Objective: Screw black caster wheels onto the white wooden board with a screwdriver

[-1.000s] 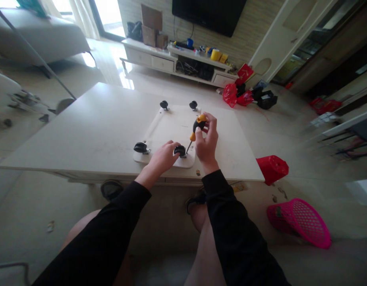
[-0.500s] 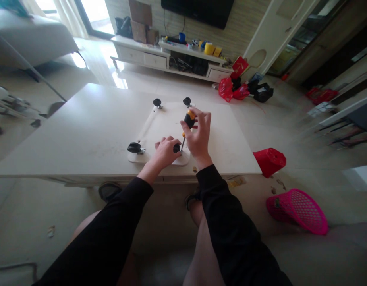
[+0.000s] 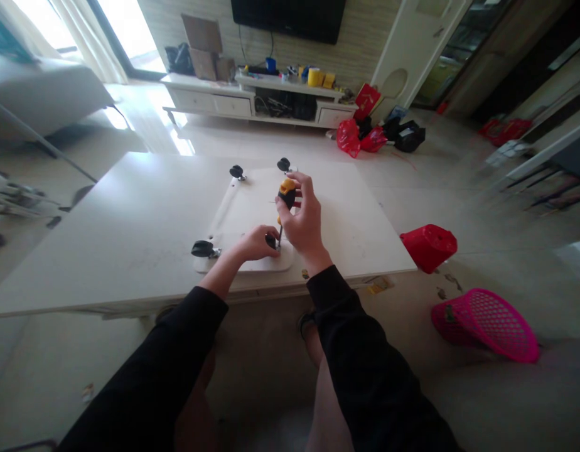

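Note:
A white board (image 3: 243, 210) with rounded corners lies on the white table, black caster wheels at its corners. My left hand (image 3: 258, 243) is closed around the near right caster (image 3: 270, 241), partly covering it. My right hand (image 3: 303, 220) grips the black and yellow handle of a screwdriver (image 3: 287, 193). The screwdriver's shaft points down, and its tip meets the base of that caster. At the near left corner sits another caster (image 3: 203, 248); the far corners carry a left caster (image 3: 236, 172) and a right caster (image 3: 284, 164).
The white table (image 3: 134, 220) extends left and right of the board. Off its right end are a red bucket (image 3: 430, 247) and a pink basket (image 3: 488, 323). Beyond the table stands a white TV cabinet (image 3: 200, 100), with red bags (image 3: 349, 138) on the floor beside it.
The camera view has shifted, so the board and hands appear slightly lower and further left. My left fingers have drawn in closer around the caster. The screwdriver stays at the same caster.

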### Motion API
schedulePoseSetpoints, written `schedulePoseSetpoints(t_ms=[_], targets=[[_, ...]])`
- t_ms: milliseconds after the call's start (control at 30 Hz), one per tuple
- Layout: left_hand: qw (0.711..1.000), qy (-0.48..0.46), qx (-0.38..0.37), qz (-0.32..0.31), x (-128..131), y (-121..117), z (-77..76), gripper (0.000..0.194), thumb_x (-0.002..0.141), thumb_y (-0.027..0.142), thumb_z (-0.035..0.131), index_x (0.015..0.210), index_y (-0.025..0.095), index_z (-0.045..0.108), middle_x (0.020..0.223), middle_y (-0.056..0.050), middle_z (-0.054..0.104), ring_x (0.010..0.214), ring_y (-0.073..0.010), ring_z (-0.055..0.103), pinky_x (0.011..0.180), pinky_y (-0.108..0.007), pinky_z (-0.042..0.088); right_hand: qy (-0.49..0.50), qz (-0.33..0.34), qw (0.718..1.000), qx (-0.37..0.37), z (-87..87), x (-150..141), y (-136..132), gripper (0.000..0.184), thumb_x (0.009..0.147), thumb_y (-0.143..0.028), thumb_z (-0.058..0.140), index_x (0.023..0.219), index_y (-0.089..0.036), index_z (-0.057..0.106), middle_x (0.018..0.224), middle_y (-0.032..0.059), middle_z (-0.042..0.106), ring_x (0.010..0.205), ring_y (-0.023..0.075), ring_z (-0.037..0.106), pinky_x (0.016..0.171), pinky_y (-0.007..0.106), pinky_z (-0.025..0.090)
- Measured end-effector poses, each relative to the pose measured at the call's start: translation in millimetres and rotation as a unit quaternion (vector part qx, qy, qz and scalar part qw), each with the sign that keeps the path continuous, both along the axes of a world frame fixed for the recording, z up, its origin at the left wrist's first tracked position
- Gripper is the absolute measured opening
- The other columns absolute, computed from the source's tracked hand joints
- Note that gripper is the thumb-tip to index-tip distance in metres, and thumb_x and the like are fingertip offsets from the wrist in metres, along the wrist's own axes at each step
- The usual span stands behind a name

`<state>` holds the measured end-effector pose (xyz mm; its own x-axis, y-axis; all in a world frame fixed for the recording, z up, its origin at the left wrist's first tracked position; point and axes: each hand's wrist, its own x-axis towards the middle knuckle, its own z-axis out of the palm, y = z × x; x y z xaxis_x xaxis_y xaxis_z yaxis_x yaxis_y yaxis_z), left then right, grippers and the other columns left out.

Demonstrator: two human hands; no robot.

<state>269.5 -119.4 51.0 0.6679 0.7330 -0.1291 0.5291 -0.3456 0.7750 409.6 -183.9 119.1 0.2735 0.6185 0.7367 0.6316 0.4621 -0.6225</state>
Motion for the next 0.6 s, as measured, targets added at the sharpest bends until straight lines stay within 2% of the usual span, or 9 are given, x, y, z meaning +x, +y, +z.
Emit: schedulePoseSetpoints(t_ms=[67,133,300,400,500,600], targets=[[0.998,-0.036,-0.043,-0.015,0,1,-4.2,0.034,0.058,0.02,0.083,0.09,0.019,0.074,0.082,-0.003,0.074,0.083,-0.0227,0.068,0.079,-0.034,0.053,-0.006,-0.008,1.0,0.006,0.7,0,-2,0.043,0.086,-0.006,0.06,0.123,-0.028,0.053,0.115,0.0024,0.063,0.099,0.0159,0.064,0.091,0.039,0.063],[0.995,-0.065,-0.074,-0.005,-2,1,-4.4,0.037,0.056,0.02,0.085,0.092,0.018,0.074,0.085,-0.003,0.075,0.084,-0.022,0.068,0.081,-0.034,0.054,-0.013,-0.017,1.0,0.001,1.3,-1,-3,0.042,0.086,-0.005,0.058,0.12,-0.028,0.054,0.114,0.0029,0.06,0.101,0.0167,0.063,0.091,0.04,0.064],[0.984,-0.104,-0.145,0.02,-7,-2,1.5,0.045,0.055,0.023,0.088,0.098,0.017,0.076,0.092,-0.004,0.077,0.091,-0.0221,0.069,0.088,-0.035,0.054,0.015,-0.026,1.0,-0.004,-0.2,-3,-3,0.036,0.088,-0.022,0.073,0.119,-0.032,0.06,0.12,0.0049,0.053,0.107,0.0181,0.063,0.08,0.033,0.065],[0.977,-0.104,-0.18,0.042,-8,-3,1.3,0.047,0.052,0.021,0.089,0.097,0.018,0.075,0.09,-0.003,0.076,0.09,-0.0219,0.069,0.089,-0.036,0.055,0.041,-0.022,0.999,-0.003,-1.6,-4,-2,0.037,0.088,-0.016,0.068,0.121,-0.033,0.061,0.117,0.0036,0.057,0.104,0.0169,0.065,0.077,0.031,0.064],[0.973,-0.12,-0.193,0.051,-10,-4,-0.8,0.053,0.05,0.018,0.09,0.101,0.018,0.075,0.09,-0.002,0.075,0.09,-0.0208,0.069,0.09,-0.035,0.055,0.04,-0.018,0.999,-0.002,-1.4,-5,-3,0.045,0.088,-0.008,0.055,0.125,-0.033,0.058,0.122,0.0034,0.066,0.108,0.0179,0.067,0.085,0.037,0.065],[0.968,-0.129,-0.21,0.044,-12,-5,-2.9,0.053,0.05,0.016,0.09,0.102,0.018,0.076,0.092,-0.003,0.076,0.093,-0.0211,0.07,0.094,-0.035,0.054,0.034,-0.023,0.999,-0.005,0.1,-5,-3,0.041,0.088,-0.013,0.059,0.124,-0.032,0.058,0.126,0.0042,0.067,0.11,0.0193,0.067,0.089,0.041,0.065]])
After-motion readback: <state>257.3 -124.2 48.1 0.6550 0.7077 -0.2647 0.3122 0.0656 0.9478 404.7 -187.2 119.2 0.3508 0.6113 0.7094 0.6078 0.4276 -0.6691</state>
